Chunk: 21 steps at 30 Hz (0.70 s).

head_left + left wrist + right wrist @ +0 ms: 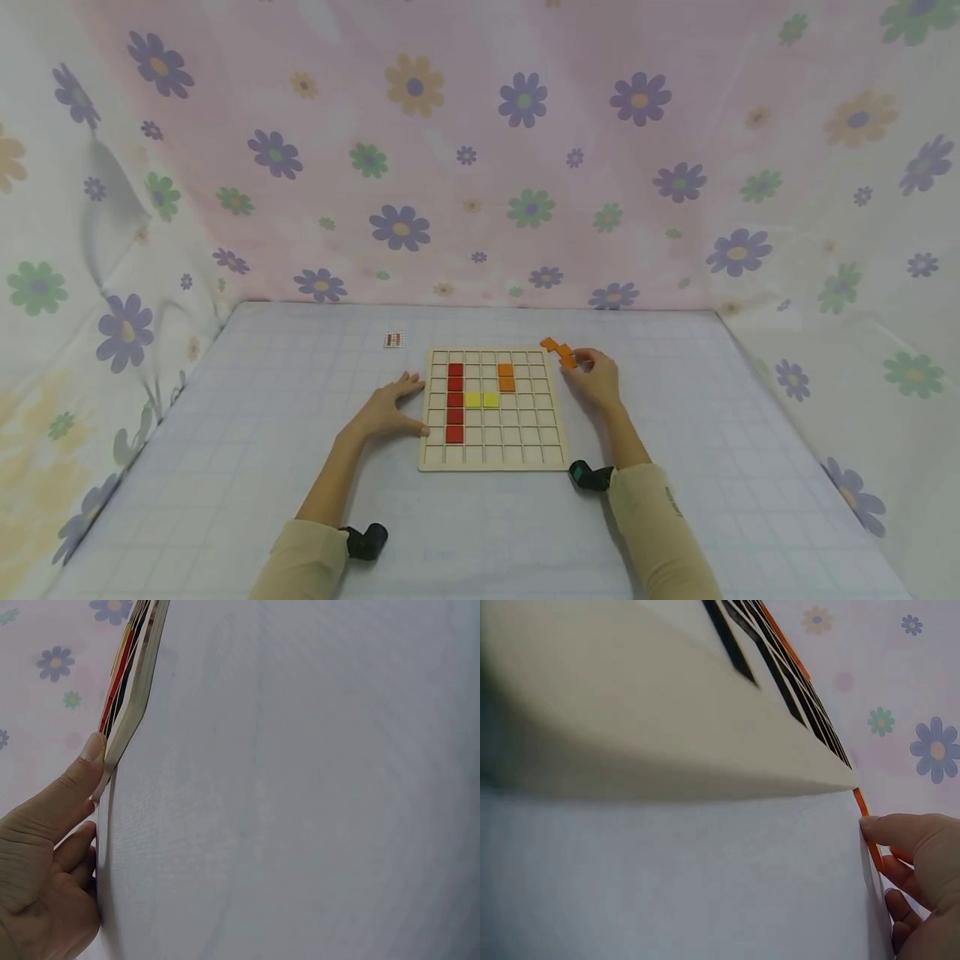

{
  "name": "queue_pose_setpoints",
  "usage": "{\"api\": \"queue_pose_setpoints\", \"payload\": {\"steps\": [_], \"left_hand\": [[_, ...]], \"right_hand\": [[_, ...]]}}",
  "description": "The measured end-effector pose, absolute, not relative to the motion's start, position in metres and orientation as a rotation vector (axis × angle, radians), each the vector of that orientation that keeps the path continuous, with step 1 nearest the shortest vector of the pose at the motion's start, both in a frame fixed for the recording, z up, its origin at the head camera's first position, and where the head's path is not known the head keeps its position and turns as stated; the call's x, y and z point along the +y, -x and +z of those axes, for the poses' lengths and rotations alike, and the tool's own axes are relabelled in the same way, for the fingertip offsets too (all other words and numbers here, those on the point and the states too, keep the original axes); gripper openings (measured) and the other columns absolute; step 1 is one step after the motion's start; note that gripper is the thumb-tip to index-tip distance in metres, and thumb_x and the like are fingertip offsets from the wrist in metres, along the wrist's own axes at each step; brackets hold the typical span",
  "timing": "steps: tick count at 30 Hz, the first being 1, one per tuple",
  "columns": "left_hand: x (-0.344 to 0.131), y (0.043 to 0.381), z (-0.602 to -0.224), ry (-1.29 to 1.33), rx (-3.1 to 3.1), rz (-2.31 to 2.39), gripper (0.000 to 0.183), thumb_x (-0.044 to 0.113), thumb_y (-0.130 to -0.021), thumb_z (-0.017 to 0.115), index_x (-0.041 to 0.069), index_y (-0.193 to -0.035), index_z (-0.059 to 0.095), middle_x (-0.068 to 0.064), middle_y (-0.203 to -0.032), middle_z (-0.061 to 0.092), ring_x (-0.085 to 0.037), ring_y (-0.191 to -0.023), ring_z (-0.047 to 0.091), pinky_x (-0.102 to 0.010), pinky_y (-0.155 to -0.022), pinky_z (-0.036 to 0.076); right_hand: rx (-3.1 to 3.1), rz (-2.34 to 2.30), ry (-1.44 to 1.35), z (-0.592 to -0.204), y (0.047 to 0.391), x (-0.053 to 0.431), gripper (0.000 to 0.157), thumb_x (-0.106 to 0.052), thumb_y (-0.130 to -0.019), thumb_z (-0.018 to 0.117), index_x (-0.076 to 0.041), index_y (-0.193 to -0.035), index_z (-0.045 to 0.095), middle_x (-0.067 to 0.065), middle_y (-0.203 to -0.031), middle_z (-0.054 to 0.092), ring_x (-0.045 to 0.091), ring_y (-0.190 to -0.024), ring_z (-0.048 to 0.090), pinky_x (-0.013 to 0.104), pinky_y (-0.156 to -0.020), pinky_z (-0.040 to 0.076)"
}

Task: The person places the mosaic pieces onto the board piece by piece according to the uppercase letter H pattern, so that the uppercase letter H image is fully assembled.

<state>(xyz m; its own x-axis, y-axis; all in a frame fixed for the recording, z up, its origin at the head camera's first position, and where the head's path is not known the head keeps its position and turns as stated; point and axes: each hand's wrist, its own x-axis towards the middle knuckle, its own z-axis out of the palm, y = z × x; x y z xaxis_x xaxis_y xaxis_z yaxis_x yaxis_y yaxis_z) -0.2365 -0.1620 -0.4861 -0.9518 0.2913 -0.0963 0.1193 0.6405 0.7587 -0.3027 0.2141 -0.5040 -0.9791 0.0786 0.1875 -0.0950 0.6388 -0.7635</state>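
A square wooden grid board lies flat, with a column of several red tiles, two yellow tiles and two orange tiles in its cells. Against the board's left edge rests my left hand, its thumb touching the rim and its fingers spread; the left wrist view shows the thumb on the corner edge. Off the board's upper right corner, my right hand pinches an orange tile between thumb and finger. Several loose orange tiles lie at those fingertips, partly overlapping.
A small patterned card lies behind the board's upper left corner. White cloth with a faint grid covers the table. A flowered curtain rises behind and at both sides. Black wrist cameras stick out by each sleeve.
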Motion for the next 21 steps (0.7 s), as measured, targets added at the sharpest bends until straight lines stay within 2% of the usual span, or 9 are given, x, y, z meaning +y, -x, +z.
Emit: {"api": "queue_pose_setpoints", "payload": {"steps": [8,21], "left_hand": [[-0.1604,0.2352,-0.4853,-0.328,2.647,1.203,0.087,0.028,-0.063,0.086,0.005,-0.138,0.048,-0.012,-0.150,0.032,-0.035,-0.142,0.018,-0.057,-0.112,0.016],[-0.1609,0.2349,-0.4838,-0.325,2.644,1.201,0.087,0.027,-0.064,0.086,0.004,-0.138,0.047,-0.012,-0.150,0.031,-0.034,-0.142,0.018,-0.058,-0.111,0.015]], "right_hand": [[-2.671,1.219,-0.099,-0.4991,0.3003,0.2129,0.034,-0.006,-0.079,0.066,0.010,-0.109,0.062,0.025,-0.100,0.064,0.033,-0.090,0.056,0.039,-0.079,0.046],[-2.737,1.155,-0.279,-0.4975,0.2999,0.2200,0.040,-0.006,-0.076,0.068,0.012,-0.110,0.060,0.022,-0.094,0.065,0.031,-0.084,0.057,0.040,-0.075,0.048]]}}
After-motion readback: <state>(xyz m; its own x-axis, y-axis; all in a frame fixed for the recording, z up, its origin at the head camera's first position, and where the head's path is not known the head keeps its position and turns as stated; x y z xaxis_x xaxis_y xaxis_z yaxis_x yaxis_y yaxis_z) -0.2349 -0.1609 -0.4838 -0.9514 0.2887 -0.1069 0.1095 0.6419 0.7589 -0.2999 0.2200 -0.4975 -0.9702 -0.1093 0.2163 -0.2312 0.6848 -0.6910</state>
